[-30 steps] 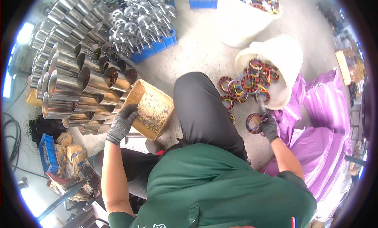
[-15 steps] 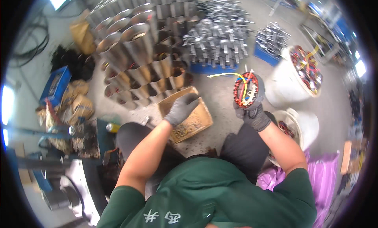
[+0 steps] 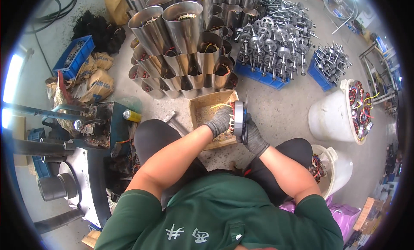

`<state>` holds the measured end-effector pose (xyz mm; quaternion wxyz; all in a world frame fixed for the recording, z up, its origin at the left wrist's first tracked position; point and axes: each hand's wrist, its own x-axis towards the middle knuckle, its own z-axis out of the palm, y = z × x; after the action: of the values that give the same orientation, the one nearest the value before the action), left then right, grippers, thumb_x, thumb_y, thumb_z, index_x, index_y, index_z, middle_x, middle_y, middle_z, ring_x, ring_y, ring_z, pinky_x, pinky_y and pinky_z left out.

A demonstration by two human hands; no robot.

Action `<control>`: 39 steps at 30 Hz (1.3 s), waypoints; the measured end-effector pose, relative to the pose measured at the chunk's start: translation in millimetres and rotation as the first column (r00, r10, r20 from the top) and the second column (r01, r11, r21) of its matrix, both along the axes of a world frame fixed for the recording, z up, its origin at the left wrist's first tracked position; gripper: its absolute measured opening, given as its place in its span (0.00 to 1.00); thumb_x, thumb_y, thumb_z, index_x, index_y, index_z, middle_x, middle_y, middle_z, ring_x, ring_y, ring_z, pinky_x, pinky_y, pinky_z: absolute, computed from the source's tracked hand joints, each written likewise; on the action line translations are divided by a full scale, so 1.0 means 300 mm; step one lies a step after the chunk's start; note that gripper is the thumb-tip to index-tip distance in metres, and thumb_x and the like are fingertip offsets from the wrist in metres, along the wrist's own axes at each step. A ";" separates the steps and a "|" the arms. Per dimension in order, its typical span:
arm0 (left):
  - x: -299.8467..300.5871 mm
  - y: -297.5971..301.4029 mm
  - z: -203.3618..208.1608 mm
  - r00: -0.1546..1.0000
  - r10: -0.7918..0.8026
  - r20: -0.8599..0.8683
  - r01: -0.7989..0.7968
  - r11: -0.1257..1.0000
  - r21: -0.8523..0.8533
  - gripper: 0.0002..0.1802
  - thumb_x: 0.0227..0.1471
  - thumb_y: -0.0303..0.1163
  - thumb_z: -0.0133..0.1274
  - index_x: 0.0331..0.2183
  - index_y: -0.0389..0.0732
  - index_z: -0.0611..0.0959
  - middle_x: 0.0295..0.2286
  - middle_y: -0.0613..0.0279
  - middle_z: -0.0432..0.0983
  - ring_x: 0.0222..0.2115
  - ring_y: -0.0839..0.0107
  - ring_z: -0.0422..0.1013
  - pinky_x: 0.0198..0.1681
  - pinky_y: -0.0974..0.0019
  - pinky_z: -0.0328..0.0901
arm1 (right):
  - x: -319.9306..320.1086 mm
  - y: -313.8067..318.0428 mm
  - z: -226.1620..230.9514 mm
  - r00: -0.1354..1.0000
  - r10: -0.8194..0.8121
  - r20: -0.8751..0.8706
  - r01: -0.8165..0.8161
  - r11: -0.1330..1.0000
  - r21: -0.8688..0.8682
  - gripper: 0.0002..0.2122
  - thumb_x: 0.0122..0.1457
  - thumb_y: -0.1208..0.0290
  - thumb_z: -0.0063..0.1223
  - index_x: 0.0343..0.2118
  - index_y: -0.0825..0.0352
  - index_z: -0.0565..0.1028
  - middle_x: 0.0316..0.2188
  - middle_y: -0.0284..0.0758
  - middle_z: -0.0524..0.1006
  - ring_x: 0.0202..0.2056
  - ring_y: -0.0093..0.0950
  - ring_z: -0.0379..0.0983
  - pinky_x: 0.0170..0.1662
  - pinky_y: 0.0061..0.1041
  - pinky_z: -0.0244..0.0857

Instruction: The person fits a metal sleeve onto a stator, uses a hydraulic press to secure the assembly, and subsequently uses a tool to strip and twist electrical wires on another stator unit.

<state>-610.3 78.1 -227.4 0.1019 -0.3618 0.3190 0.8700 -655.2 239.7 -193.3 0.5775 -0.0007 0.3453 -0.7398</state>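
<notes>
Between my gloved hands, above an open cardboard box [image 3: 202,104], a motor stator [image 3: 238,118] is held on edge. It is a grey metal ring with red-and-white windings on its left face. A yellow wire [image 3: 221,106] sticks out of it to the left. My right hand [image 3: 255,138] grips the ring from the right. Against that hand stands a thin, dark pointed blade [image 3: 247,99], apparently scissors, with the handles mostly hidden. My left hand [image 3: 220,122] closes on the winding side, its fingertips partly hidden by the stator.
Stacked metal cylinders [image 3: 185,30] with wires inside stand ahead. Rotors on shafts [image 3: 276,43] fill a blue crate [image 3: 261,75] further right. A white bucket [image 3: 330,114] of stators and a second white bucket [image 3: 340,168] stand right. A machine [image 3: 82,181] stands left, near a yellow can [image 3: 131,116].
My right hand has brought the stator left over the box and turned it edge-on. My left hand has moved from above the box to the stator's winding side. The view has shifted.
</notes>
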 end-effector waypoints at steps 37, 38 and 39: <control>0.204 -0.113 0.386 0.981 -0.191 0.011 0.046 0.176 -0.983 0.15 0.57 0.38 0.57 0.36 0.35 0.84 0.28 0.46 0.81 0.30 0.53 0.78 0.38 0.55 0.70 | -0.102 -0.106 0.004 0.920 0.353 0.170 -0.305 0.917 -0.257 0.13 0.66 0.65 0.49 0.52 0.59 0.71 0.40 0.30 0.77 0.34 0.25 0.76 0.29 0.23 0.74; 0.203 -0.113 0.389 0.976 -0.205 0.071 0.094 0.107 -0.990 0.15 0.57 0.38 0.57 0.35 0.35 0.85 0.27 0.45 0.80 0.29 0.52 0.77 0.37 0.54 0.70 | -0.101 -0.107 0.003 0.955 0.295 0.039 -0.288 0.948 -0.133 0.14 0.65 0.65 0.50 0.52 0.59 0.71 0.39 0.29 0.78 0.33 0.25 0.75 0.28 0.22 0.74; 0.205 -0.113 0.374 0.981 -0.192 0.020 0.039 0.099 -0.994 0.15 0.56 0.39 0.57 0.33 0.35 0.85 0.25 0.44 0.79 0.27 0.50 0.76 0.35 0.53 0.69 | -0.098 -0.108 -0.004 0.964 0.246 -0.099 -0.249 0.969 -0.013 0.14 0.65 0.64 0.51 0.53 0.59 0.71 0.39 0.29 0.78 0.32 0.24 0.75 0.26 0.21 0.73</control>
<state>-548.8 44.1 -115.2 -0.1161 -0.2607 0.8499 0.4429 -684.5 207.4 -194.6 0.6479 -0.0867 0.3607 -0.6653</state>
